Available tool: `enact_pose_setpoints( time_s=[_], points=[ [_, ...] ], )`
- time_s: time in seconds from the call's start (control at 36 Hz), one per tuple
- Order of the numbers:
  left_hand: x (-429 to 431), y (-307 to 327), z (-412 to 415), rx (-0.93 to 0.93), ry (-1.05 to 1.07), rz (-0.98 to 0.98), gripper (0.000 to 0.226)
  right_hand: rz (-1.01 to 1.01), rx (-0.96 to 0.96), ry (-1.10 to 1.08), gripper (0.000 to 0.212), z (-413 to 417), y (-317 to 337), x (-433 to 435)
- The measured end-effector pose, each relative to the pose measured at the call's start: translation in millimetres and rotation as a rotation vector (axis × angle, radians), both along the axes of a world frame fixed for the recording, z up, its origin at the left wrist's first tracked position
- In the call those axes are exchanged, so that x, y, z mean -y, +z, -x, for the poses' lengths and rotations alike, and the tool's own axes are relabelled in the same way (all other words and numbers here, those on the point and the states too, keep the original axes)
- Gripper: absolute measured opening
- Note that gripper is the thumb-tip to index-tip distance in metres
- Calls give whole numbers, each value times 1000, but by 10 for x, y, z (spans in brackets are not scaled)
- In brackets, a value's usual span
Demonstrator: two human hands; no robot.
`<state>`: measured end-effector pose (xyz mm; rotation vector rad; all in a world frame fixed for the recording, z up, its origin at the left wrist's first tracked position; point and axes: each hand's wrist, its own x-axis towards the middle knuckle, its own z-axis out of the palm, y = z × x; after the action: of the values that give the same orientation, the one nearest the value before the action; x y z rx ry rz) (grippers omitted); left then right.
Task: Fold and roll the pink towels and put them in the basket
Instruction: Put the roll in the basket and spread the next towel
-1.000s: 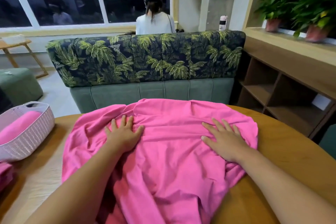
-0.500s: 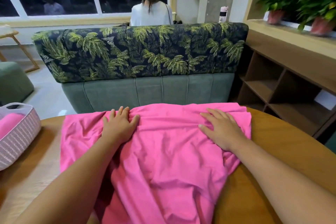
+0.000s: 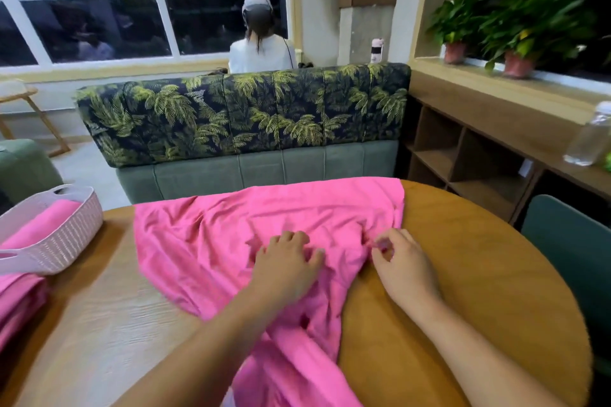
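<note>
A pink towel (image 3: 211, 241) lies spread and wrinkled over the round wooden table (image 3: 479, 274), its near end hanging off the edge by me. My left hand (image 3: 286, 266) sits on the towel's middle, fingers curled into gathered cloth. My right hand (image 3: 401, 266) is at the towel's right edge, fingers curled and pinching the fabric there. A pale woven basket (image 3: 66, 235) stands at the table's left with a rolled pink towel (image 3: 36, 230) inside. Another pink towel (image 3: 18, 304) lies in front of the basket, cut off by the frame.
A green sofa with a palm-print back (image 3: 244, 116) stands just beyond the table. A person (image 3: 261, 49) sits behind it, facing away. A wooden shelf unit (image 3: 463, 155) with a clear bottle (image 3: 588, 139) is on the right, and a dark green chair (image 3: 575, 258) is beside the table.
Both hands slid from the towel's far part back toward me and rightward. Their flat fingers have curled into the cloth. The towel's far edge now lies straighter.
</note>
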<state>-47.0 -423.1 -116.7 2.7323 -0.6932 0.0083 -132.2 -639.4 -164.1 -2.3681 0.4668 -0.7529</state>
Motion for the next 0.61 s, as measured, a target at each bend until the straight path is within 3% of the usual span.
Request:
enact_pose_setpoints(
  time_s=[0.14,0.25,0.39,0.53,0.61],
  points=[
    [-8,41,663,244,-15,-156,82,150,-148,-43,16,502,-84,-73],
    [-19,-18,1029,134,-26,-337,94,239,-176,-35,16,761,-134,-142],
    [-225,-42,1039,21,-56,-148,25,308,-225,116,22,919,-122,-324],
    [-609,135,926,-176,-114,235,16,319,-219,170,25,981,-81,-383],
    [-879,148,964,-189,-201,291,8,333,-212,193,25,992,-74,-403]
  ],
)
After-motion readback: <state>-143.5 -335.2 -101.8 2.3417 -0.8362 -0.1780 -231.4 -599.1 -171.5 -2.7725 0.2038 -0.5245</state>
